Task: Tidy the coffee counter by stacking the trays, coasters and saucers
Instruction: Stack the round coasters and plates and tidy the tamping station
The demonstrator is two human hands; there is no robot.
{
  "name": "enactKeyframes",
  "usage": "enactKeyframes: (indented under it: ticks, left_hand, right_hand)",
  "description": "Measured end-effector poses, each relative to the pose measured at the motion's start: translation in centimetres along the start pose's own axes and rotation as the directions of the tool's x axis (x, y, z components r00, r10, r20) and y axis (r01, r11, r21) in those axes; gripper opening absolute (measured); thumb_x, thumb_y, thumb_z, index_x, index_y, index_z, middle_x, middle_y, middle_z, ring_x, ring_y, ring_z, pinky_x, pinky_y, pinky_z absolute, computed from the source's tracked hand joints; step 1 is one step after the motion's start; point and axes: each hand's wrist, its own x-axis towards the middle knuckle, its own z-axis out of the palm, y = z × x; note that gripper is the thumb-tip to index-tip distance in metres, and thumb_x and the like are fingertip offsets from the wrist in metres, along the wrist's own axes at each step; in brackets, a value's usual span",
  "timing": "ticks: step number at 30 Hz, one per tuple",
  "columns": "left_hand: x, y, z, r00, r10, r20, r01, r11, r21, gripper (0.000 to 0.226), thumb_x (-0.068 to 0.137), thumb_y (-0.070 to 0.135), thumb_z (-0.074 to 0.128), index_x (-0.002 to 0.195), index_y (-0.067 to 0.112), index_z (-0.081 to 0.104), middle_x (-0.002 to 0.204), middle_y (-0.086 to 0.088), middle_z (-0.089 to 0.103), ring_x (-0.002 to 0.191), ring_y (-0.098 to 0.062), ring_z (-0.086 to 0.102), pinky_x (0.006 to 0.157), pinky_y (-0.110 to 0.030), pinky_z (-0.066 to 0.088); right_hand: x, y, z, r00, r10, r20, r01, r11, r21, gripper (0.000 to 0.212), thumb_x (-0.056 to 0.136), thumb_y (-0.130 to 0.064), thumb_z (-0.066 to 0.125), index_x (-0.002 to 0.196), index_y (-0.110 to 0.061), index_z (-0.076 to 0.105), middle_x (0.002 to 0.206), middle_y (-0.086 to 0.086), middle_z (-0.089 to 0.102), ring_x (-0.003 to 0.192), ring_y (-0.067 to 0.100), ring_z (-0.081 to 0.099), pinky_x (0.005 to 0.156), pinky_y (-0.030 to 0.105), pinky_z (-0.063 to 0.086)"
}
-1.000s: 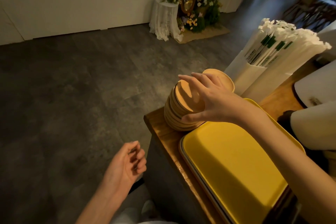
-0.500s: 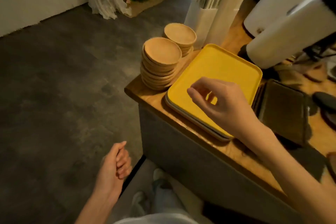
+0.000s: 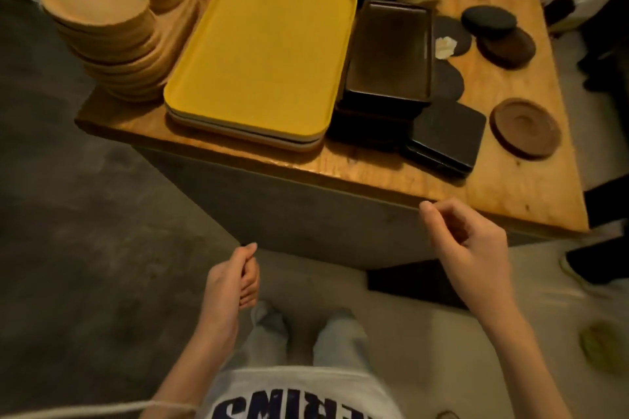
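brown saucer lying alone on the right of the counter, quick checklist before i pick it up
1. Right hand empty: ok.
2. Left hand empty: ok.
3. Brown saucer lying flat, nothing on it: ok.
4. Bare counter between the right hand and the saucer: ok.
5. Dark round stack behind it is a matching place to put it: cannot tell, too dim.

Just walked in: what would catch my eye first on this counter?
The bright yellow tray, topping a stack on the wooden counter, stands out first. Left of it rise two tall piles of pale wooden saucers; right of it sit dark trays and scattered round coasters. The left hand and right hand hover empty in front of the counter.
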Motion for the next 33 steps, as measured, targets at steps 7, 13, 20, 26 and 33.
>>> enactKeyframes:
  ticks: [7,13,20,26,33]
  left_hand:
    - [-1.3,-0.8,11.8,0.986,0.102,0.131,-0.125,0.976,0.177,0.056,0.095,0.029,0.045,0.039,0.021,0.042,0.043,0.003,0.033,0.042,-0.011,0.031,0.045,-0.019,0.032]
    - [-2.8,-1.6,27.2,0.881,0.399,0.255,-0.458,0.856,0.239,0.049,0.093,0.035,0.046,0.047,0.020,0.048,0.046,0.001,0.039,0.046,-0.021,0.036,0.052,-0.029,0.036]
    - [-1.3,-1.9,43.4,0.655,0.730,0.193,-0.747,0.586,0.315,0.051,0.101,0.020,0.040,0.051,0.023,0.045,0.046,0.007,0.045,0.040,-0.007,0.038,0.045,-0.023,0.029]
    - [1.5,-2.9,47.6,0.584,0.803,0.120,-0.658,0.381,0.649,0.057,0.102,0.019,0.046,0.046,0.005,0.049,0.041,-0.005,0.045,0.041,-0.020,0.042,0.040,-0.041,0.027]
    - [1.7,-1.8,48.7,0.691,0.712,-0.121,-0.468,0.569,0.676,0.059,0.100,0.025,0.049,0.046,0.001,0.045,0.040,-0.014,0.041,0.039,-0.024,0.038,0.043,-0.047,0.028]
  right_hand:
    - [-2.5,8.7,-8.0,0.967,0.212,-0.141,-0.208,0.977,0.044,0.027,0.099,-0.036,0.054,0.073,-0.029,0.058,0.065,-0.009,0.059,0.059,0.010,0.057,0.053,0.011,0.037]
    - [-2.6,19.7,-17.0,0.943,0.315,-0.109,-0.301,0.945,0.125,0.025,0.098,-0.040,0.054,0.077,-0.029,0.063,0.064,-0.007,0.061,0.058,0.010,0.058,0.054,0.017,0.041]
    - [-1.2,29.7,-25.7,0.904,0.427,-0.014,-0.412,0.881,0.234,0.027,0.095,-0.044,0.053,0.077,-0.027,0.064,0.062,-0.001,0.061,0.058,0.011,0.057,0.059,0.040,0.048]
    - [2.4,34.3,-28.4,0.902,0.432,-0.005,-0.415,0.868,0.274,0.026,0.094,-0.045,0.053,0.075,-0.032,0.063,0.062,-0.004,0.062,0.057,0.010,0.057,0.060,0.046,0.050]
    - [10.3,33.2,-28.2,0.947,0.283,0.154,-0.318,0.894,0.314,0.024,0.096,-0.039,0.054,0.077,-0.029,0.064,0.063,-0.007,0.062,0.061,0.005,0.059,0.060,0.023,0.047]
